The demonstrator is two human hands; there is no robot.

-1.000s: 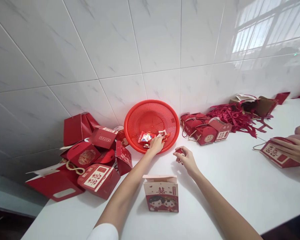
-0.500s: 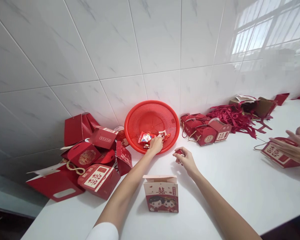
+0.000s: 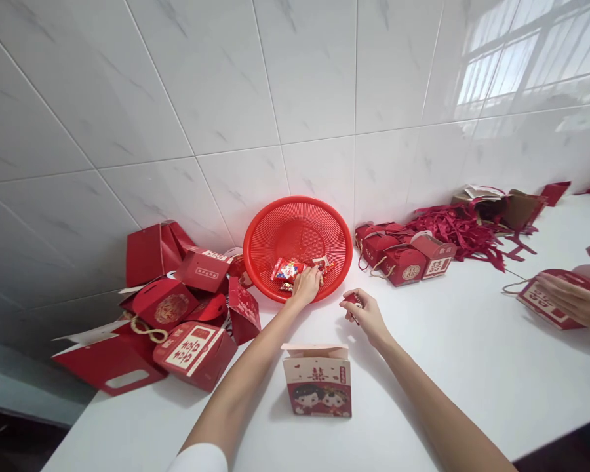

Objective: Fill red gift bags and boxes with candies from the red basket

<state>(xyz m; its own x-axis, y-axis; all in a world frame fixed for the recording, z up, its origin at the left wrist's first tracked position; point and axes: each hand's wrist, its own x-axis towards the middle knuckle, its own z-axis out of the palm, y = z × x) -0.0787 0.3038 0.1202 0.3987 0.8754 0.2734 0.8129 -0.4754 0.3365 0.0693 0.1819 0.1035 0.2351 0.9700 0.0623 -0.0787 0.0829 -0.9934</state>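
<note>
My left hand (image 3: 307,286) reaches over the near rim of a red plastic basket (image 3: 256,216), its fingers curled down among wrapped sweets. Whatever those fingertips pinch is hidden. Beside them lies a red sweet packet (image 3: 286,269) with a coloured print. To the right of the basket, just above the table, my right hand (image 3: 371,316) is closed on a small dark-red wrapped sweet (image 3: 353,301). Between my forearms a red and cream paper gift box (image 3: 319,387) stands upright, its top open and two cartoon faces on its front.
Red gift boxes (image 3: 194,354) lie piled at the left. More boxes (image 3: 406,265) and a heap of dark-red ribbons (image 3: 452,229) line the tiled wall at the right. At the far right another person's hands (image 3: 577,298) hold a red box (image 3: 545,305) on the white table (image 3: 472,367).
My left hand has shifted slightly within the basket, its fingers now more bent over the sweets. My right hand stays put. The other person's hands have moved on their box.
</note>
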